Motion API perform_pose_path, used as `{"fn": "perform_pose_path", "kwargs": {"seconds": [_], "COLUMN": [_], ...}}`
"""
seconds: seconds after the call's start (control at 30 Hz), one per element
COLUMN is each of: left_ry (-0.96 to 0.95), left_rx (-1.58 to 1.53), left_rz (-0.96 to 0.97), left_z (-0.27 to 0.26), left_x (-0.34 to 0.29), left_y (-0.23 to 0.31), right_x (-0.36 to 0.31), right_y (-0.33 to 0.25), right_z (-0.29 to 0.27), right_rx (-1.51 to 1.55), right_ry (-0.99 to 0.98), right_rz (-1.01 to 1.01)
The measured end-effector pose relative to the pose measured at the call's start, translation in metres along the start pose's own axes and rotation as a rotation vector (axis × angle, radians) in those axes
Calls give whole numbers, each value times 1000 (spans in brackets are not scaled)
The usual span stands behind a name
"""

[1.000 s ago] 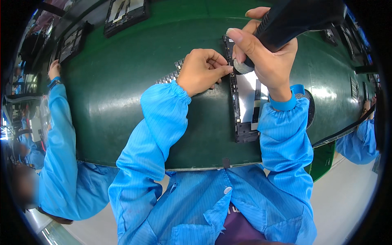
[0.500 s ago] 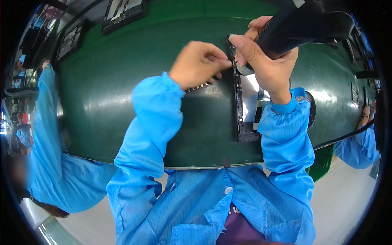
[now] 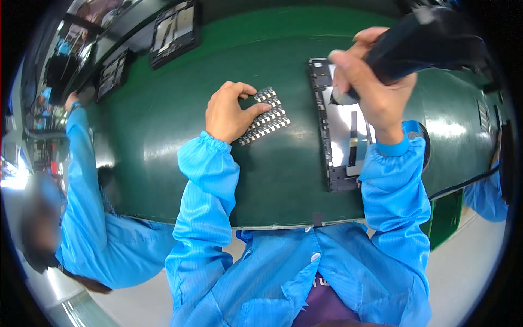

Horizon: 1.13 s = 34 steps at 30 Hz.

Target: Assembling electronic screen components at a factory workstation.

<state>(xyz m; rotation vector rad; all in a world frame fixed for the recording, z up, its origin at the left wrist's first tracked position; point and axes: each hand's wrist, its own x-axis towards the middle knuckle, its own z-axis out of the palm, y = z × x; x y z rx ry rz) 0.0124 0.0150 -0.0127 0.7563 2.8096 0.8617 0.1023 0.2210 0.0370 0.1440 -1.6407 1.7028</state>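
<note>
My left hand (image 3: 229,111) is over a black sheet with rows of small pale pieces (image 3: 274,113). Its thumb and forefinger are apart, their tips at the sheet; the other fingers are partly hidden. A thick black handheld tool (image 3: 419,46) with a pale rounded tip is gripped in my right hand (image 3: 376,90). That tip hangs over the upper part of a black-framed panel (image 3: 339,122), which has a shiny silver inside and a dark strip. My right hand and sleeve hide the panel's right side.
Two similar framed panels (image 3: 173,34) (image 3: 113,75) lie at the far left of the green table (image 3: 180,103). Beside me on the left sits a person in a blue smock (image 3: 117,248); another blue sleeve (image 3: 484,199) shows at right. A dark round object (image 3: 425,143) is behind my right wrist.
My left hand has moved from the panel's left edge back left to the sheet, its fingers spreading apart. The right hand still holds the black tool over the panel. The whole view has shifted slightly.
</note>
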Motion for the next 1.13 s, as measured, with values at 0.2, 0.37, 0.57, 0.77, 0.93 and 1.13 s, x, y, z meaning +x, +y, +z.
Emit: {"fn": "perform_pose_path", "kwargs": {"seconds": [0.2, 0.37, 0.57, 0.77, 0.93, 1.13], "left_ry": [-112, -169, 67, 260, 150, 220], "left_rx": [-159, -724, -95, -276, -299, -241], "left_rz": [-9, -169, -94, 376, 296, 437], "left_z": [-24, -48, -43, -18, -7, -9], "left_x": [2, -5, -19, -43, -46, -47], "left_y": [-48, -60, -41, -13, -13, -9], "right_x": [0, -27, -43, -44, -44, -47], "right_y": [-49, -62, -48, -35, -30, -29], "right_z": [-40, -68, -82, -86, -84, -91], "right_rx": [-110, -128, -190, -193, -174, -353], "right_ry": [-81, 124, 338, 308, 259, 203], "right_rz": [-210, -96, 32, -2, -14, -19]}}
